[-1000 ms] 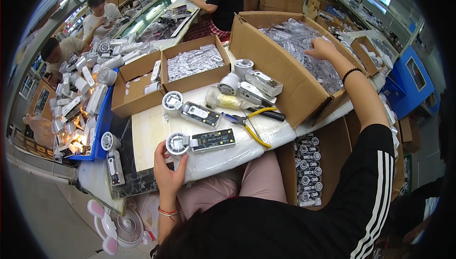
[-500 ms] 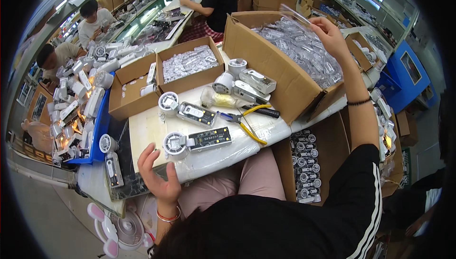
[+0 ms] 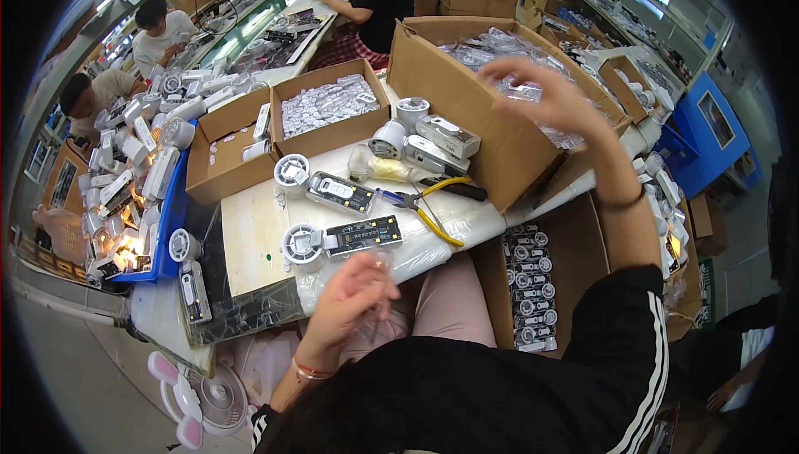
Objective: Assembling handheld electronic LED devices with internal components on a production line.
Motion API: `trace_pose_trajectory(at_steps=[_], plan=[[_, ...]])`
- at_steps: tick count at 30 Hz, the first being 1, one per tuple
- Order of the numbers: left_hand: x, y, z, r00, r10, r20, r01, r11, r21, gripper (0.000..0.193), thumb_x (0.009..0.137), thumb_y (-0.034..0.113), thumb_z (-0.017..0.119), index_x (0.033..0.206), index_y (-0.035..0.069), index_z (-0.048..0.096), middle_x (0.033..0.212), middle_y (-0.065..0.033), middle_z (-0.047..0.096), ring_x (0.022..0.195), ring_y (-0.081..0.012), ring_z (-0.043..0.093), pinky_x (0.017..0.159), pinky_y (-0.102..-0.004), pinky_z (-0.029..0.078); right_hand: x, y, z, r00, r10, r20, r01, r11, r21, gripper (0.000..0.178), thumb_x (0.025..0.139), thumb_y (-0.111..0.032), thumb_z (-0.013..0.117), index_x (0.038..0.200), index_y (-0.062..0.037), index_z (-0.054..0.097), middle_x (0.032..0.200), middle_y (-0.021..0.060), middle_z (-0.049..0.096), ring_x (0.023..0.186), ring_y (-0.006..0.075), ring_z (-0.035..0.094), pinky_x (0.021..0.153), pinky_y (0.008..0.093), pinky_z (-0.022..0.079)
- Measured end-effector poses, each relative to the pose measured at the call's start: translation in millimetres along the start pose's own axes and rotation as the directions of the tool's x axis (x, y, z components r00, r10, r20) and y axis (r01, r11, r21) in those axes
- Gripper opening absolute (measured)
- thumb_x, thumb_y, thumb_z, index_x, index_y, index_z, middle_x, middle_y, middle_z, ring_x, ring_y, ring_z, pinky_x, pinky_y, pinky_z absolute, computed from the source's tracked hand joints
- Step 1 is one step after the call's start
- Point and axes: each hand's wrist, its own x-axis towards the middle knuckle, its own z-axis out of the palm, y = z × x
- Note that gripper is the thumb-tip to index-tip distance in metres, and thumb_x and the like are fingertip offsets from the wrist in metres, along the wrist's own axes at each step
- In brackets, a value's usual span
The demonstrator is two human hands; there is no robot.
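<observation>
Bare board (image 3: 364,235) close to the table's (image 3: 483,225) near edge

The board lies face up, left of the middle of the near edge, joined to a round white head (image 3: 302,243). The left hand (image 3: 354,300) is just in front of it, fingers curled inward; a clear glint shows at the fingertips, but I can't tell whether they grip anything. The right hand (image 3: 545,92) is over the near wall of the big box (image 3: 466,113), loosely open, with nothing that I can see in it.

What would worry me is the left hand: a careless knuckle could push the board round or scuff its uncovered parts. The pliers (image 3: 429,213) are a hazard too, with one yellow handle reaching the near edge; a forearm brushing it might tip them into the lap (image 3: 454,304). And the clear covers (image 3: 549,63) in the box lie in a jumble, so they could scratch one another, or come up two at a time.

As for writing, there's small dark printing on the side of a white case (image 3: 448,135) leaning by the box, too small for me to trust. Any marks on the board are finer yet. I can make out no brand on the pliers.
</observation>
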Motion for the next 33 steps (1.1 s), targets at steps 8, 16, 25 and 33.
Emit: trace_pose_trajectory(at_steps=[8, 16, 25, 33], plan=[[-49, 17, -51, 0.815, 0.312, -0.488, -0.297, 0.948, 0.11, 0.029, 0.092, 0.009, 0.048, 0.12, 0.0, 0.045, 0.094, -0.016, 0.06, 0.063, -0.0157, 0.059, 0.053, -0.0219, 0.048, -9, 202, -33, 0.86, 0.495, 0.123, -0.41, 0.814, -0.413, 0.039, 0.09, -0.028, 0.062, 0.121, -0.0039, 0.059, 0.117, 0.011, 0.062, 0.105, 0.0207, 0.059, 0.088, 0.0351, 0.047], [-60, 24, -67, 0.704, 0.382, -0.599, -0.342, 0.921, 0.185, 0.026, 0.094, 0.015, 0.049, 0.116, 0.002, 0.047, 0.09, -0.012, 0.06, 0.064, -0.0121, 0.059, 0.052, -0.0193, 0.046, 6, 207, -43, 0.697, 0.693, 0.184, -0.676, 0.721, -0.154, 0.032, 0.087, -0.008, 0.052, 0.116, 0.0004, 0.06, 0.104, 0.0133, 0.066, 0.057, 0.0196, 0.065, 0.055, 0.0308, 0.054], [-54, 28, -78, 0.691, 0.437, -0.576, -0.39, 0.896, 0.211, 0.023, 0.093, 0.012, 0.049, 0.114, 0.0, 0.05, 0.093, -0.0121, 0.06, 0.071, -0.0104, 0.058, 0.06, -0.0197, 0.046, 9, 233, -45, 0.592, 0.746, 0.304, -0.733, 0.656, -0.181, 0.041, 0.078, 0.004, 0.057, 0.118, -0.0016, 0.06, 0.101, 0.0109, 0.064, 0.064, 0.0197, 0.066, 0.057, 0.0327, 0.057], [-56, 4, -93, 0.521, 0.488, -0.7, -0.237, 0.871, 0.43, 0.044, 0.088, 0.003, 0.056, 0.13, 0.004, 0.044, 0.103, -0.0067, 0.057, 0.073, -0.005, 0.052, 0.057, -0.0134, 0.036, 4, 252, -49, 0.684, 0.669, 0.292, -0.664, 0.736, -0.13, 0.015, 0.081, -0.005, 0.062, 0.095, -0.0035, 0.061, 0.083, 0.0045, 0.061, 0.062, 0.0149, 0.06, 0.052, 0.0287, 0.053]])
